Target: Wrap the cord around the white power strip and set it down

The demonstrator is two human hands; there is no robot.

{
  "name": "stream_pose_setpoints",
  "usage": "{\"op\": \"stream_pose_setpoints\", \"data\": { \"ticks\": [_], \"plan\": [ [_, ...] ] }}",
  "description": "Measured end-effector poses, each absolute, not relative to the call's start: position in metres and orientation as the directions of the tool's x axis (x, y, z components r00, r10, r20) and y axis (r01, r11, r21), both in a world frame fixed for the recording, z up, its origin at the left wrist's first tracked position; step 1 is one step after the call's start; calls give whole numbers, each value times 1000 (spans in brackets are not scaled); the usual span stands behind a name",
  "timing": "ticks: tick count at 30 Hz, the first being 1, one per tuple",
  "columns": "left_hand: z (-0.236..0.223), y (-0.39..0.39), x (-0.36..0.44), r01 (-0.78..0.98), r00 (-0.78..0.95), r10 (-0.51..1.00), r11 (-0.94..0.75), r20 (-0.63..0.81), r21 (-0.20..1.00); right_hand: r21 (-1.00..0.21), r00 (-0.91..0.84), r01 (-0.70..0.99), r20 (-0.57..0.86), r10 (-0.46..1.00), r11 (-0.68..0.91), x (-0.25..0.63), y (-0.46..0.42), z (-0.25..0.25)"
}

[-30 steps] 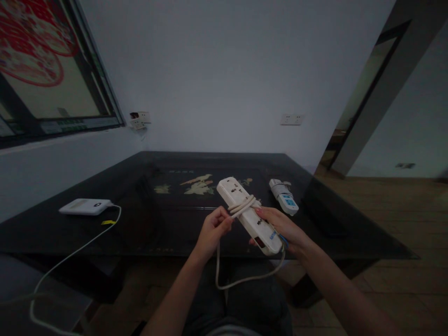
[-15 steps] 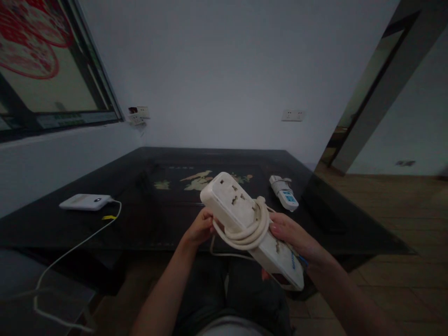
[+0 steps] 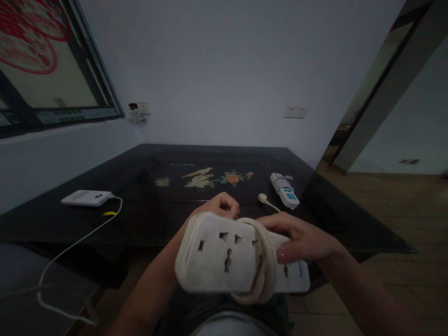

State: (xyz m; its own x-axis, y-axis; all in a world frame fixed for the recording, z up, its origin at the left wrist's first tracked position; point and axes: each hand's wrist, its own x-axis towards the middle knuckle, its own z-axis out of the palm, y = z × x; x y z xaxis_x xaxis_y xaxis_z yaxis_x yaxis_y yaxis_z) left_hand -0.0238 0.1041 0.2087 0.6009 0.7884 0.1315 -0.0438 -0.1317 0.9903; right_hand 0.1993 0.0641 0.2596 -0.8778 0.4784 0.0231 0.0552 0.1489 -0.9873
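A white power strip is held over the near edge of the table, its socket face turned toward me. Its thick white cord is wrapped around the middle in several turns. My right hand grips the strip's right half, thumb on the socket face. Behind the strip's upper edge, my left hand is closed, and a bit of cord shows at its fingers; the strip hides part of it. The cord's round plug lies beyond the right hand, over the tabletop.
On the dark table, a second power strip with a wound grey cord lies at the right. A white power bank with a cable lies at the left. Wall sockets are behind. A window is at the left.
The power strip has turned from slanted to nearly level and come closer to me. My left hand has moved up behind it. The plug now shows beyond my right hand.
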Motion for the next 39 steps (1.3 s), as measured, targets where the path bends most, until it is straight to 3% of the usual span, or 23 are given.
{"op": "stream_pose_setpoints", "data": {
  "ticks": [1,3,5,9,13,17,20,24,28,34,39],
  "plan": [
    [223,109,-22,-23,751,651,-146,114,989,-974,-897,101,0,442,205,200,64,267],
    [255,118,-20,73,887,459,-225,40,972,-929,-924,176,-42,380,326,200,60,284],
    [287,120,-20,156,909,417,-348,4,924,-868,-933,224,-58,356,444,201,54,300],
    [338,109,-27,265,857,507,-579,86,771,-699,-888,342,-21,460,628,200,42,323],
    [356,105,-29,435,800,582,-727,141,531,-383,-789,552,49,612,741,195,42,321],
    [348,109,-24,533,781,591,-799,204,278,-66,-699,707,81,710,704,187,52,301],
    [337,107,-21,597,754,611,-790,241,138,27,-646,762,99,757,647,182,62,286],
    [320,101,-17,715,674,685,-699,277,-9,57,-563,826,155,812,561,178,74,270],
    [302,99,-13,798,575,758,-603,309,-7,37,-467,881,229,854,472,179,87,255],
    [278,89,-10,853,416,839,-493,350,168,-162,-240,934,375,895,319,194,117,232],
    [249,77,-4,735,325,863,-488,387,471,-431,-129,841,429,894,328,201,127,228]
  ]
}}
